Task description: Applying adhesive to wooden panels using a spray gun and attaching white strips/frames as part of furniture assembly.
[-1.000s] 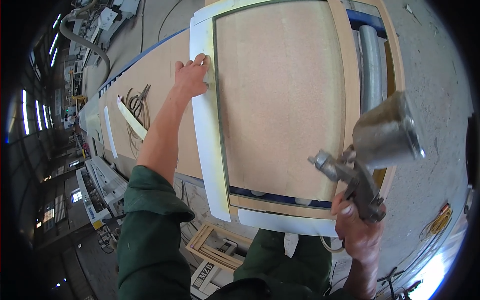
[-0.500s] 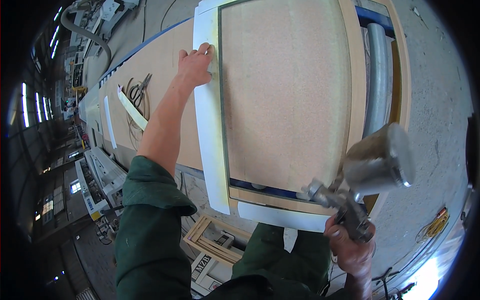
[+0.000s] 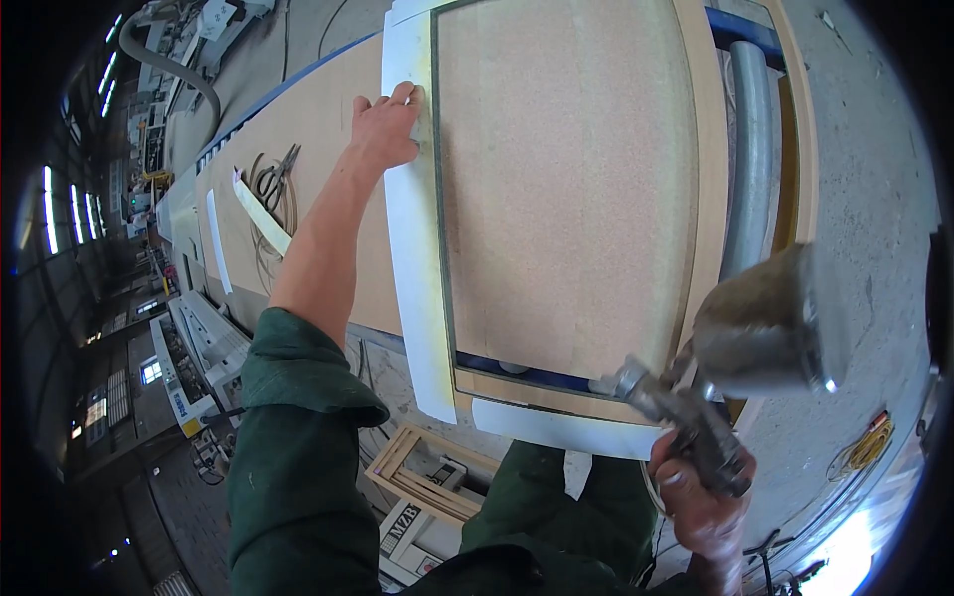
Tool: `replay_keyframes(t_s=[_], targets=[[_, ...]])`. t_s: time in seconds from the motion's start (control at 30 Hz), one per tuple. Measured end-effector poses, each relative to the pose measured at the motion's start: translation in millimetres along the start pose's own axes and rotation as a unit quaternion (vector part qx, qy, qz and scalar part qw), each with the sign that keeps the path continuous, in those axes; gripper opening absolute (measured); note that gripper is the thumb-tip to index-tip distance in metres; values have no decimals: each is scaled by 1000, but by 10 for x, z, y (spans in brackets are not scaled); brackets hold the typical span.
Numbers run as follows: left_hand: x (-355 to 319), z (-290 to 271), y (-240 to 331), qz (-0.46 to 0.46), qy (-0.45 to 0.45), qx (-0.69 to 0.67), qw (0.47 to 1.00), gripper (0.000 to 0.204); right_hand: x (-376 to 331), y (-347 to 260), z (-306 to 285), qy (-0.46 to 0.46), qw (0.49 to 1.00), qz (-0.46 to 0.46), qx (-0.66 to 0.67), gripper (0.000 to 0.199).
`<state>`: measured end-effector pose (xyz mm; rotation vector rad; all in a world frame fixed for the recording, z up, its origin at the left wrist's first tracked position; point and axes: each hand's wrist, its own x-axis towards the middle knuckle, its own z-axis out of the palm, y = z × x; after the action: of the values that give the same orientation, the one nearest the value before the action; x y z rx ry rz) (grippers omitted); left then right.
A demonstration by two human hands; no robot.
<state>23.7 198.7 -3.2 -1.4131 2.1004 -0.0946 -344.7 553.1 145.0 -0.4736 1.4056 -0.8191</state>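
Grey concrete floor (image 3: 865,268) fills three o'clock on my feed. At four o'clock, the dull silver metal spray gun (image 3: 686,412) is gripped in the right hand (image 3: 701,502), nozzle (image 3: 626,380) aimed toward ten, overlapping the pale rectangular wooden frame (image 3: 712,169) in view. At eleven, the left hand (image 3: 386,134) has fingers parted, tips at the long white strip (image 3: 412,258) along that frame. I'd judge that an even gap to the wood, an upright cup (image 3: 760,333) and a flat strip matter most. Farther out, at ten, dark scissors (image 3: 283,171) lie on the brown tabletop (image 3: 328,109).

L hand (image 3: 386,131) on wht strip (image 3: 405,238), R hand (image 3: 704,507) w/ sprayer (image 3: 733,360).
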Motion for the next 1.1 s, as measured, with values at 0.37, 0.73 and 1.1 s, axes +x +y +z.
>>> replay_keyframes(t_s=[0.37,0.73,1.1], targets=[[-9,7,-47,7,6,-18,1000,82,56,11,-91,-71,994,84,-18,39],[7,15,-54,13,13,-20,1000,83,933,-395,146,41,989,-124,-69,46],[-5,-51,-35,12,0,-42,999,81,1596,-847,475,81,978,-184,-46,45]])
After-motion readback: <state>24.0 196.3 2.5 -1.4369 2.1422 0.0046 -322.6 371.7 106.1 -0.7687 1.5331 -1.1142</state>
